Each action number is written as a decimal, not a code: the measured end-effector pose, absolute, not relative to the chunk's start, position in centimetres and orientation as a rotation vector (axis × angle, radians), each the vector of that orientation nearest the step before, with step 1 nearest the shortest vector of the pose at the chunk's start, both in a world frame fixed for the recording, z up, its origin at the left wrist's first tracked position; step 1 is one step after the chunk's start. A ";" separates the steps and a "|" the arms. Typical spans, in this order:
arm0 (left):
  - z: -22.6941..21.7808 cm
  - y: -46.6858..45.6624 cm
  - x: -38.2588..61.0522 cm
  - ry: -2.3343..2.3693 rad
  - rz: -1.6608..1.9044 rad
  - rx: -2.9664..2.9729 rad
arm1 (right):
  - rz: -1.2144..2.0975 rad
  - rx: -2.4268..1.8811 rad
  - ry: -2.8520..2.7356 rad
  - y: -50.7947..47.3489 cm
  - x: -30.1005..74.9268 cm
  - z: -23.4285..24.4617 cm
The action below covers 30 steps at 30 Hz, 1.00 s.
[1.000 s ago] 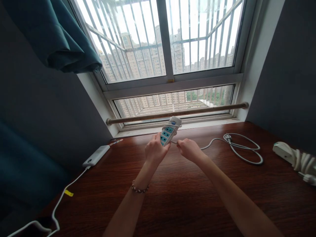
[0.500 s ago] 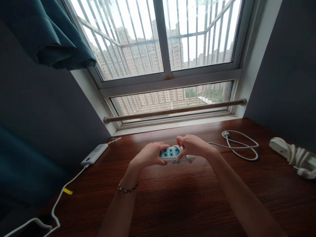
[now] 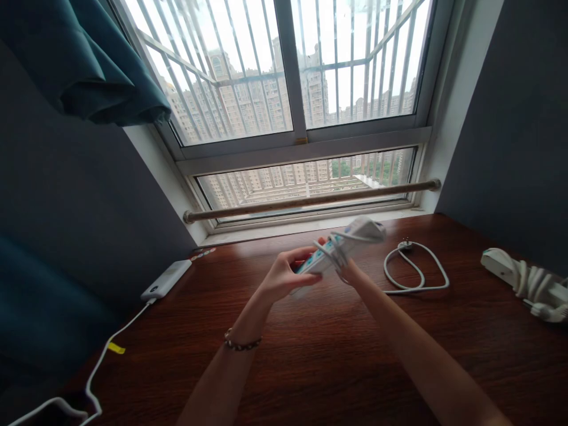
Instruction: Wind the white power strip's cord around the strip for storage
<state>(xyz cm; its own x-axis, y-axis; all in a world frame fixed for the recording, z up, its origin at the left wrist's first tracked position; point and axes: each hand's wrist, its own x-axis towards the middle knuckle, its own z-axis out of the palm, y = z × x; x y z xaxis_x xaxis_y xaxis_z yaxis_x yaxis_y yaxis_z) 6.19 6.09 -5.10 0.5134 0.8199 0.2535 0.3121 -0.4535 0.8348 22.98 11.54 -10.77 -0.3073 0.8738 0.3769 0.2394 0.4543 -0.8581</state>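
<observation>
A white power strip (image 3: 355, 234) with blue sockets is lifted above the dark wooden desk (image 3: 310, 355), tilted up to the right. My left hand (image 3: 286, 275) grips its near end, fingers closed round it. Its grey-white cord (image 3: 417, 269) has a few turns wound round the strip's middle; the rest lies in a loop on the desk with the plug at the far end. My right hand (image 3: 350, 271) sits mostly hidden under the strip, apparently gripping the cord at the wound turns.
A white power bank (image 3: 166, 279) with a white cable (image 3: 100, 367) lies at the left by the wall. A second power strip (image 3: 523, 277) wrapped in its cord sits at the right edge. A wooden rod (image 3: 310, 200) runs along the window sill behind.
The strip went from upright to flat to tilted right. Turns of cord now circle its middle. The loose cord loop on the desk has shrunk and shifted left.
</observation>
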 end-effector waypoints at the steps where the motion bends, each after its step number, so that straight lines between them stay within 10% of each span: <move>1: -5.3 6.3 6.3 0.985 0.940 1.966 | 0.840 -0.985 -1.818 11.7 22.6 -11.1; 16: -5.1 7.9 3.5 2.048 1.106 2.154 | 0.446 -1.376 -2.306 7.2 24.4 -5.7; 22: -5.2 7.7 3.5 1.874 0.793 2.444 | -0.244 -1.264 -2.372 6.2 26.1 -3.5; 30: -5.5 6.6 4.5 1.388 0.503 2.543 | -0.323 -0.915 -2.429 6.2 26.4 -3.4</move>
